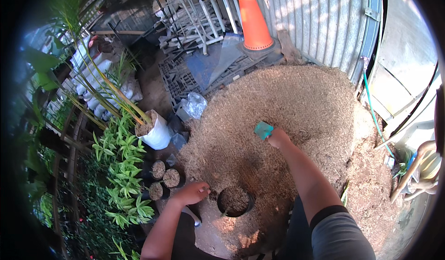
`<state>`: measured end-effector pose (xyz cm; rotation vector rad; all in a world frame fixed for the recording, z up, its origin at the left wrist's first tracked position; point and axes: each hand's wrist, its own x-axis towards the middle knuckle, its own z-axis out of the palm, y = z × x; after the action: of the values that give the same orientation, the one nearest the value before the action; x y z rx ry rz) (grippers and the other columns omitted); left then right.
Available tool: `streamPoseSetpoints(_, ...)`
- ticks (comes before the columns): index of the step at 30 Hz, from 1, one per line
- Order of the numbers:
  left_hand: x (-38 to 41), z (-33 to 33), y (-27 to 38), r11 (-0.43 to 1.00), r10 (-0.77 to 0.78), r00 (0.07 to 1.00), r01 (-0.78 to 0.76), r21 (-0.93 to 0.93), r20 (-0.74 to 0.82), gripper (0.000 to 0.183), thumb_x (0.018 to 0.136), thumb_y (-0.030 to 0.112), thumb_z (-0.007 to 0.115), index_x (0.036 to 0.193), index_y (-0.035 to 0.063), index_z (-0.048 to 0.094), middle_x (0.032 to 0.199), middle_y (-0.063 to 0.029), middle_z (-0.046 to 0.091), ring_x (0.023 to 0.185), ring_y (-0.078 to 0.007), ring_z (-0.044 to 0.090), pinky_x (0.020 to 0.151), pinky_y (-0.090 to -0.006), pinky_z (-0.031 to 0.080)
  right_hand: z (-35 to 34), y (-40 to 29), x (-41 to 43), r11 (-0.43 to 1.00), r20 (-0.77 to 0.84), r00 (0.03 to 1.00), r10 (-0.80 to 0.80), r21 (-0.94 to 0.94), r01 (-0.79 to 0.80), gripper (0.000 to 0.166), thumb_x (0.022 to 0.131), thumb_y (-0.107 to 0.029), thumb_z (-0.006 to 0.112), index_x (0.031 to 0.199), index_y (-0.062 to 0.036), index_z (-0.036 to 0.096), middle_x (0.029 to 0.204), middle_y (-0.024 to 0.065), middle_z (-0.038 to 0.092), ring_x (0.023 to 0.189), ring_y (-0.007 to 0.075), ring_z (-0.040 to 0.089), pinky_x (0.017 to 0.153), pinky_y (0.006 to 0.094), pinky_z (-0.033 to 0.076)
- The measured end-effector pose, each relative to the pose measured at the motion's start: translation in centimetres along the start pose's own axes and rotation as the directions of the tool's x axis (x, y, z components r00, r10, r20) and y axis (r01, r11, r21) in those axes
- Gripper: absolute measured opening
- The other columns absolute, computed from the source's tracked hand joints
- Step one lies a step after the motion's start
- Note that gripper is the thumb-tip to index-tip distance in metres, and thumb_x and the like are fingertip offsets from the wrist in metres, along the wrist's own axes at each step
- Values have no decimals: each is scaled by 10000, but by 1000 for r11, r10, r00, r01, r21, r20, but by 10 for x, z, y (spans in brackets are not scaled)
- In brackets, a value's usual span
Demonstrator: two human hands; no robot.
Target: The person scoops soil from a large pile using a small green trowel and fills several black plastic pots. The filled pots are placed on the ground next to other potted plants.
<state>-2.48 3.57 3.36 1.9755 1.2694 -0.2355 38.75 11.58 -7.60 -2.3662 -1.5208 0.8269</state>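
My right hand (pixel 279 138) is closed around a small green scoop or hand trowel (pixel 263 130), whose blade lies against the large heap of brown husk-like material (pixel 278 96). Lower and to the left, my left hand (pixel 192 193) hovers near the heap's edge with its fingers curled; whether it holds anything small cannot be told. Just right of that hand stands a round black pot (pixel 235 201), partly filled with the same brown material. Several small filled black pots (pixel 171 178) stand to the left of my left hand.
A white grow bag (pixel 158 135) holds a tall palm, beside leafy green plants (pixel 123 155). Clear plastic (pixel 195 105) lies by a black plastic pallet (pixel 180 77). Behind the heap stand an orange traffic cone (pixel 255 20) and a corrugated metal sheet (pixel 313 20). A green hose (pixel 372 108) runs at right.
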Motion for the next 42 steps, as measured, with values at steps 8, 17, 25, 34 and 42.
streamPoseSetpoints(8,4,-1,-3,1000,15,1000,-15,19,-2,391,933,370,600,1198,83,597,1011,-176,688,951,-325,664,812,-405,510,-6,-13,-4,963,-10,998,-67,263,67,339,952,-310,557,1017,2,670,739,144,668,642,271,659,601,410,513)
streamPoseSetpoints(17,-6,-3,-8,999,12,999,-11,53,-30,432,939,416,568,1235,100,571,1088,-185,671,1024,-344,644,868,-419,494,-63,-56,-38,841,-108,984,-144,510,179,373,939,-342,569,1128,-34,660,920,205,687,847,316,679,783,420,520)
streamPoseSetpoints(25,-7,-10,-6,993,-56,997,61,106,-47,443,933,435,570,1217,94,579,1117,-182,661,1066,-335,629,899,-411,485,-86,-49,-65,992,4,994,-114,49,113,340,896,-287,579,1113,-40,668,1095,199,671,1043,364,634,867,439,508)
streamPoseSetpoints(34,13,12,-4,953,-23,999,34,301,-38,429,937,414,533,1231,105,581,1152,-165,645,1097,-348,607,902,-446,477,-114,-30,-128,944,294,923,-249,-138,299,311,859,-332,658,808,-30,712,614,127,637,571,239,656,587,377,516)
streamPoseSetpoints(42,21,8,40,960,-86,996,73,272,36,451,918,314,548,1331,133,551,1288,-167,588,1198,-364,551,977,-464,453,-113,-69,-199,833,551,799,-242,-305,462,359,836,-412,684,764,-60,703,624,105,643,585,244,653,607,384,513)
